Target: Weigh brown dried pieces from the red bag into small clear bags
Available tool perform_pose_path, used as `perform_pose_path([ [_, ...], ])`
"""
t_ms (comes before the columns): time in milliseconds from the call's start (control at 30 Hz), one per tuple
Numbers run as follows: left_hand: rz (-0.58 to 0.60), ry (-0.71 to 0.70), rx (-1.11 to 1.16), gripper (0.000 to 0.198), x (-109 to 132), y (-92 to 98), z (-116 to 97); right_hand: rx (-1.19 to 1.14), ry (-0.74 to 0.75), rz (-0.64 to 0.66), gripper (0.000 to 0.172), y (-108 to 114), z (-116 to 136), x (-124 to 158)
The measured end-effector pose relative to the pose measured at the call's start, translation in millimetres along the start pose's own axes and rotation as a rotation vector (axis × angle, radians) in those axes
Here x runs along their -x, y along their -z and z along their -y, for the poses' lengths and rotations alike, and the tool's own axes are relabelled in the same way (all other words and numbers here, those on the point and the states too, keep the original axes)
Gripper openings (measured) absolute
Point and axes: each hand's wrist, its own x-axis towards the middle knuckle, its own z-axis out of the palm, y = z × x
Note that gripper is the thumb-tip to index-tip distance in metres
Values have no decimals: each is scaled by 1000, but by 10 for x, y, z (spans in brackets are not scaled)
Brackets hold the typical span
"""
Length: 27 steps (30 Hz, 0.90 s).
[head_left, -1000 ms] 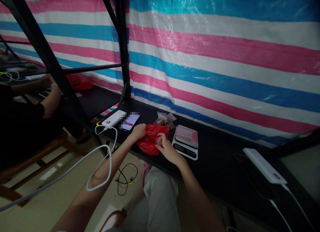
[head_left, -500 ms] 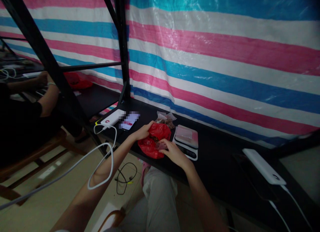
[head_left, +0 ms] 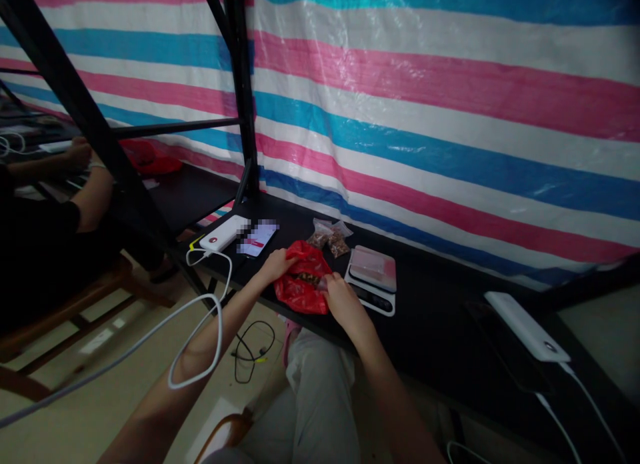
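A red plastic bag (head_left: 303, 303) sits on the black table's front edge, its mouth spread. Small brown pieces (head_left: 309, 278) show inside it. My left hand (head_left: 276, 265) is closed on the bag's left rim. My right hand (head_left: 342, 296) is at the right side of the mouth, fingers pinched round a small clear plastic bag (head_left: 321, 285), mostly hidden by the fingers and red plastic. Behind the red bag lie small clear bags (head_left: 339, 241) filled with brown bits. Right of my right hand stands a white kitchen scale (head_left: 371, 300) with a clear packet (head_left: 369, 269) on its plate.
A white power bank (head_left: 225, 233) with a cable and a phone (head_left: 259, 239) lie at left. Another power bank (head_left: 526, 327) and a dark phone (head_left: 505, 351) lie at right. A black metal frame (head_left: 245, 84) rises at left; beyond it sits another person (head_left: 45, 217).
My right hand has moved slightly, from over the bag's front to the right side of its mouth. The brown contents show more clearly, and my left hand has shifted slightly left.
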Motion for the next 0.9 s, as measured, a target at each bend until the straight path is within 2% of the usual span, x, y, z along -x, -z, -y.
perform_pose_path([
  [133,-1,-53,36,30,-20,12,18,177,-60,-33,23,-5,62,-32],
  [267,11,-82,114,26,-6,-10,14,241,-113,-74,29,-75,88,-86],
  [400,16,-18,316,43,30,-74,-3,253,-138,-82,30,-97,109,-127],
  [533,-5,-60,407,53,41,-92,-15,277,-117,-102,32,-94,106,-164],
  [700,35,47,474,27,18,-117,-20,288,-87,-154,32,-123,79,-200],
  [900,8,42,600,22,12,-182,-112,235,-69,-154,27,-107,48,-197],
])
